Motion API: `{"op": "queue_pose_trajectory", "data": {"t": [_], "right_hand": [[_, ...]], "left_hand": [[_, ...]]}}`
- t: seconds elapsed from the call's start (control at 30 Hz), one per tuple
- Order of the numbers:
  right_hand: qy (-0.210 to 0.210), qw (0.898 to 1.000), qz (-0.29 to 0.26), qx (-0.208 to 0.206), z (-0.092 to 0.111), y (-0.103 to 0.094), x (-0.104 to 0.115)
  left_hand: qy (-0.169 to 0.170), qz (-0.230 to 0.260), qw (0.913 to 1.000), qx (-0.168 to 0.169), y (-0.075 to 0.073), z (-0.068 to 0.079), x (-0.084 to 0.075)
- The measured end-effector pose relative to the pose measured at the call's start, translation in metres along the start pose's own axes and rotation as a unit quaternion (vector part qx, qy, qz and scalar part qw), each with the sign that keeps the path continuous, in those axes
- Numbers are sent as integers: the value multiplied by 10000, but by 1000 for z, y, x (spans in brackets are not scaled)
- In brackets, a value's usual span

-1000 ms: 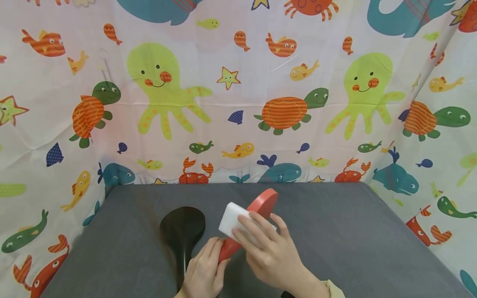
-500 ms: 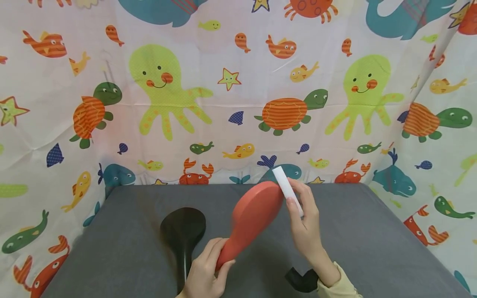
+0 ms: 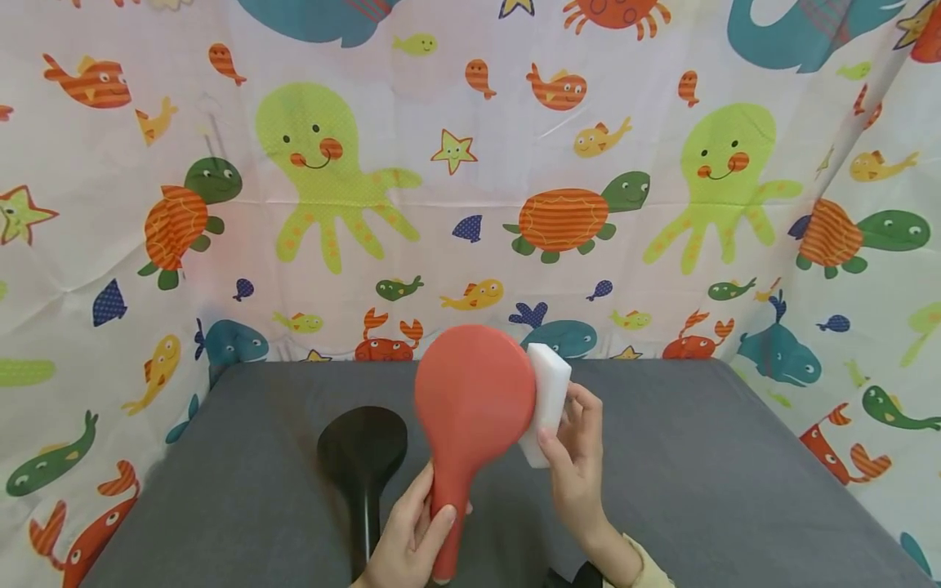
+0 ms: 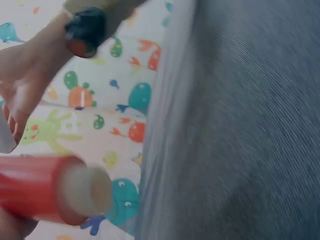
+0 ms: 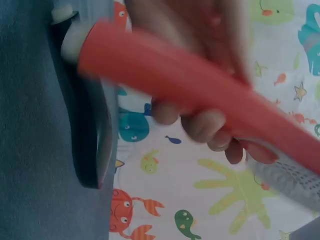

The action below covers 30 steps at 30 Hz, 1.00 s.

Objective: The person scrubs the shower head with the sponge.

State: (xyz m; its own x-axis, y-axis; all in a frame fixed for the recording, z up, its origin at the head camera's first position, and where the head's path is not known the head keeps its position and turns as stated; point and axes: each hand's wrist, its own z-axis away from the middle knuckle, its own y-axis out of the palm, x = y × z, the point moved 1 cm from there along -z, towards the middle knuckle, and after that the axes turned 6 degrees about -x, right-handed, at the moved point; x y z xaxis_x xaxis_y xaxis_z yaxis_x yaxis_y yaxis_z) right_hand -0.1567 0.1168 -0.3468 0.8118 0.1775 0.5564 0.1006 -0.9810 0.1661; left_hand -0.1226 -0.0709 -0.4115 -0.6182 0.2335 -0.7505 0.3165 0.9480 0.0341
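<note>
A red hand-held shower head [image 3: 474,392] stands upright in the head view, its smooth back toward me. My left hand [image 3: 412,531] grips its handle, and in the right wrist view the left fingers [image 5: 202,125] curl round it. There a perforated pale spray face [image 5: 290,175] shows. My right hand [image 3: 581,465] pinches a white sponge block [image 3: 551,392] and holds it against the right rim of the head. The left wrist view shows the handle's pale end [image 4: 90,190], blurred.
A black shower head [image 3: 363,449] lies on the grey cloth-covered table [image 3: 706,474], left of my hands. A patterned curtain [image 3: 470,180] with sea animals hangs behind and along both sides. A dark band [image 3: 577,576] shows at the right wrist.
The red shower head has turned from slanted to upright, with its back facing me. The sponge has gone from lying across it to its right rim. The black shower head stays put.
</note>
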Motion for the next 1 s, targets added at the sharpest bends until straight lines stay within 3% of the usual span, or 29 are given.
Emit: {"op": "queue_pose_trajectory", "data": {"t": [0.13, 0.27, 0.37, 0.43, 0.57, 0.67, 0.83, 1.0], "right_hand": [[-771, 9967, 34, 254, 1, 11, 0], [-1422, 9845, 867, 543, 7, 26, 1], [-1710, 9706, 1561, 660, 13, 33, -1], [-1959, 9573, 1950, 842, 16, 34, -2], [-2304, 9323, 2426, 1373, 13, 32, -10], [-2244, 9209, 2832, 1461, 4, 26, -17], [-1533, 9189, 3460, 1116, -14, 8, -29], [-968, 9079, 4017, 709, -12, -8, -35]], "left_hand": [[-807, 1093, 9905, 236, 2, 0, -1], [-1233, 2050, 9699, 444, 4, 1, 3], [-1243, 2757, 9502, 750, 4, 0, 8], [-1234, 2981, 9423, 889, 3, 0, 9], [-1091, 2896, 9455, 1015, 0, 0, 10], [-1300, 2865, 9427, 1106, 0, 1, 11], [-1674, 3094, 9291, 1142, 1, 3, 11], [-2186, 3189, 9180, 879, -5, 2, 10]]}}
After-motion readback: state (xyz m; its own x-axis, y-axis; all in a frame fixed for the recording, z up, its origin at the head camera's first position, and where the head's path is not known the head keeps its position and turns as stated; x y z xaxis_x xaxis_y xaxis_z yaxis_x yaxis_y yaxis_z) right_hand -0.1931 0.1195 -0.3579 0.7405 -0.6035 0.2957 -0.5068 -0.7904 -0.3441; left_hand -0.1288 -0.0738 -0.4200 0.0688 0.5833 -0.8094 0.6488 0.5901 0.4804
